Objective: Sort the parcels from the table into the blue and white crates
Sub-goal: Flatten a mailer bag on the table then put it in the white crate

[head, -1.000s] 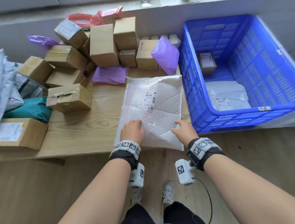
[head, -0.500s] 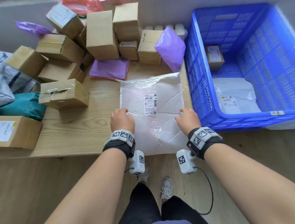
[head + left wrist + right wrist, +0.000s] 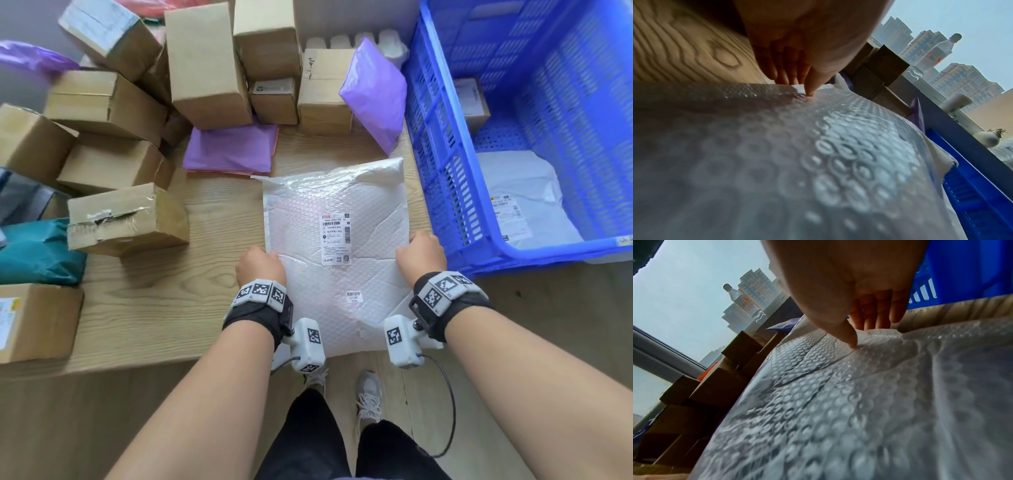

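Note:
A large white bubble mailer [image 3: 337, 246] with a printed label lies on the wooden table [image 3: 144, 308], its near end hanging past the front edge. My left hand [image 3: 261, 263] pinches its left edge, thumb on top and fingers [image 3: 781, 71] underneath. My right hand [image 3: 420, 253] pinches its right edge the same way, thumb pressed on the bubble mailer [image 3: 838, 402]. The blue crate [image 3: 442, 144] stands just right of the table and holds a white poly bag [image 3: 520, 198] and a small cardboard box [image 3: 471, 102]. No white crate is in view.
Several cardboard boxes [image 3: 205, 65] are piled along the back and left of the table. Purple poly bags [image 3: 231, 150] lie behind the mailer, one [image 3: 375, 92] leaning by the crate. A teal bag [image 3: 37, 253] and a labelled box [image 3: 34, 322] sit at the left.
Both hands slid from the mailer's near end forward along its sides and now pinch the left and right edges. The mailer has shifted slightly toward me.

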### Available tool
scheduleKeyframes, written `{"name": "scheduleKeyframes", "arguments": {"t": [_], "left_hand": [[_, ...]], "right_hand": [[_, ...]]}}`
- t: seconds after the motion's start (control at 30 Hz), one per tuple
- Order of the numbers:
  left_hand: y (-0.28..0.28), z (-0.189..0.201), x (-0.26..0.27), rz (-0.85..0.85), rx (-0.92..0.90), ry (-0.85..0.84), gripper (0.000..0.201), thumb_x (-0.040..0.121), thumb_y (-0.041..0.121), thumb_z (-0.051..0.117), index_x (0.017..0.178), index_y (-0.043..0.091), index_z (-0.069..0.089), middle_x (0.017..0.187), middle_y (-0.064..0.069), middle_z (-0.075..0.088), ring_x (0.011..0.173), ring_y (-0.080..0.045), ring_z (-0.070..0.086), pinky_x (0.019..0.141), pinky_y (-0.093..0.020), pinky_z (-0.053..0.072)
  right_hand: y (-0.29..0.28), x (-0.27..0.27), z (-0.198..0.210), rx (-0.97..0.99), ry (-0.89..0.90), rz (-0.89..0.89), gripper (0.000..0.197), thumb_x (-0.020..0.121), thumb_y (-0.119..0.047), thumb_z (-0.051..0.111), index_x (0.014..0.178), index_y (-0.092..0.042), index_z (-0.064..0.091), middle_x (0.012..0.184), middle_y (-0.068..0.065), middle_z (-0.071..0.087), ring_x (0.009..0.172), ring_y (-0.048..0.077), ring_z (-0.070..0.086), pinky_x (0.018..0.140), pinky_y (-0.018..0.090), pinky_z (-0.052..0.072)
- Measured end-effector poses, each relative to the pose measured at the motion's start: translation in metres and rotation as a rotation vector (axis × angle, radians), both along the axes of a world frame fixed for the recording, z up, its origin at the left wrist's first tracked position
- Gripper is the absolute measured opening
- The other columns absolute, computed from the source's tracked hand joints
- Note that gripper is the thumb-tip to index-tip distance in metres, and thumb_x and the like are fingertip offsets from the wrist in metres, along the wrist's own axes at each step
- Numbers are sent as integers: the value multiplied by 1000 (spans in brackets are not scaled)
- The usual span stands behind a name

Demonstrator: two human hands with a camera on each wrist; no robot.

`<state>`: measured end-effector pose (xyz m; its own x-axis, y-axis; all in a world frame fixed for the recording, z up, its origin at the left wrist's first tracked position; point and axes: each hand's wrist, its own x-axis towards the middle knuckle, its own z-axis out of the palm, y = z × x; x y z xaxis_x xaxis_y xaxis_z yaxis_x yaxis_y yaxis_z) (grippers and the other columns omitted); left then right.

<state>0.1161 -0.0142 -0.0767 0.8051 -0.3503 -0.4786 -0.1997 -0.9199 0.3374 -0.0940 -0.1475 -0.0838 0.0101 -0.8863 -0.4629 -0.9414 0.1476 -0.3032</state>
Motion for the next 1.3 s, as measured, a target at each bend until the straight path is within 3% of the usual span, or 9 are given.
{"name": "scheduleKeyframes", "arguments": {"t": [0.17, 0.23, 0.33, 0.5, 0.67, 0.87, 1.0, 1.1, 1.3], "left_hand": [[5, 6, 6, 77, -65, 41, 24, 98, 16, 53, 117, 9, 66, 120, -13, 66, 113, -33, 59, 87, -35, 44], [7, 13, 4, 140, -144, 48, 21, 98, 17, 53, 112, 10, 67, 114, -12, 68, 104, -31, 60, 79, -31, 41], [10, 29, 0, 247, -307, 22, 15, 95, 20, 57, 100, 12, 69, 105, -9, 70, 87, -24, 56, 74, -27, 37], [17, 72, -13, 317, -530, -67, 14, 94, 21, 59, 99, 13, 70, 101, -5, 70, 93, -24, 62, 77, -25, 39], [25, 121, -35, 334, -698, -172, 16, 94, 22, 60, 106, 14, 67, 94, 6, 62, 88, -12, 56, 78, -23, 38], [42, 186, -66, 247, -941, -255, 23, 92, 24, 64, 112, 14, 68, 103, 5, 68, 94, -10, 62, 83, -20, 44], [53, 224, -80, 157, -1035, -253, 24, 89, 28, 69, 112, 21, 65, 104, 8, 67, 94, -8, 62, 88, -25, 49], [62, 245, -88, 115, -1116, -259, 21, 88, 26, 72, 106, 29, 63, 96, 14, 66, 89, -4, 63, 85, -26, 52], [65, 277, -83, 82, -1279, -283, 21, 88, 19, 72, 108, 18, 68, 94, 7, 69, 85, -6, 65, 80, -26, 55]], "right_hand": [[0, -8, -1, 35, -26, -34, 29, 90, -12, 50, 112, 4, 60, 121, 26, 59, 112, 42, 56, 89, 40, 45], [1, -11, 2, -2, -61, -28, 25, 93, -15, 50, 105, 4, 60, 116, 27, 61, 108, 41, 57, 84, 39, 44], [1, -15, 15, -81, -144, -19, 7, 93, -15, 53, 89, -9, 52, 112, 26, 62, 105, 40, 58, 81, 38, 42], [4, -23, 48, -197, -306, -35, 10, 95, -17, 54, 95, -7, 56, 112, 22, 62, 107, 37, 56, 85, 38, 40], [11, -38, 94, -312, -480, -51, 14, 94, -18, 55, 100, -7, 59, 106, 14, 65, 99, 31, 58, 81, 34, 39], [17, -63, 160, -469, -656, -73, 15, 92, -18, 58, 102, -9, 64, 99, 6, 66, 93, 25, 57, 75, 28, 37], [23, -75, 199, -570, -748, -83, 17, 91, -19, 59, 102, -10, 67, 101, 8, 70, 96, 25, 61, 85, 34, 45], [31, -84, 224, -650, -809, -87, 12, 91, -21, 60, 97, -13, 67, 99, 7, 70, 95, 24, 62, 87, 37, 48], [52, -94, 275, -758, -940, -149, 7, 93, -21, 58, 89, -18, 63, 87, -2, 66, 81, 13, 59, 76, 27, 46]]}}
